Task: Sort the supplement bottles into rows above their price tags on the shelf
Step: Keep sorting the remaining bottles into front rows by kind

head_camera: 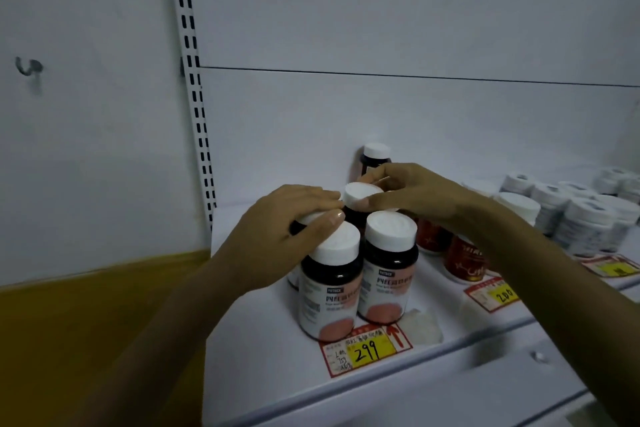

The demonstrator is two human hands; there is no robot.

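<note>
Several dark bottles with white caps and pink-and-white labels stand on the white shelf (263,357) above a red and yellow price tag (367,348) reading 299. The front-left bottle (330,291) and front-right bottle (388,270) stand side by side. My left hand (287,229) rests over the cap of a bottle behind the front-left one, mostly hiding it. My right hand (412,191) pinches the white cap of the middle bottle (360,196). One more bottle (375,154) stands at the back wall.
Red-labelled bottles (465,260) stand to the right above a tag (491,293) reading 200, partly hidden by my right forearm. Further right are several white-wrapped bottles (585,218) above another tag (613,267). A slotted upright (192,80) bounds the shelf's left side.
</note>
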